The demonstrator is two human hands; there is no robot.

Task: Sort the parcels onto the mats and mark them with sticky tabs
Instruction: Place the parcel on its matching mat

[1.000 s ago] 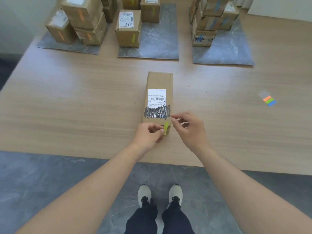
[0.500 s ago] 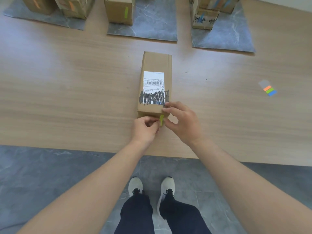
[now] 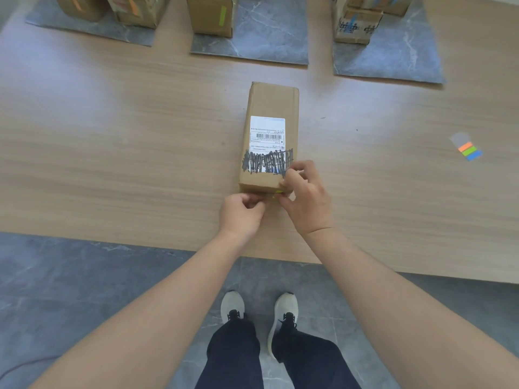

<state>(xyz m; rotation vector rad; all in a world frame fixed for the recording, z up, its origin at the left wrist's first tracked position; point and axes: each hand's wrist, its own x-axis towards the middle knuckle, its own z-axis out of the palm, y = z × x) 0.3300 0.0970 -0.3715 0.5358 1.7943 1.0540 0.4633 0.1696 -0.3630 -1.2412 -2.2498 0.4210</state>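
Lower centre: left hand has its fingers curled and pinches the yellow-green sticky tab, mostly hidden, at the near end of the parcel. Right hand curls over its near right corner, thumb by the tab. The parcel lies flat mid-bench. Tab pad is at centre right. Mats along the top edge carry tabbed boxes.

A parcel-sorting workroom — a broad wood-grain table on grey stone-look floor tiles, grey mats along its far edge carrying tagged cardboard parcels, coloured sticky tabs toward its right side.
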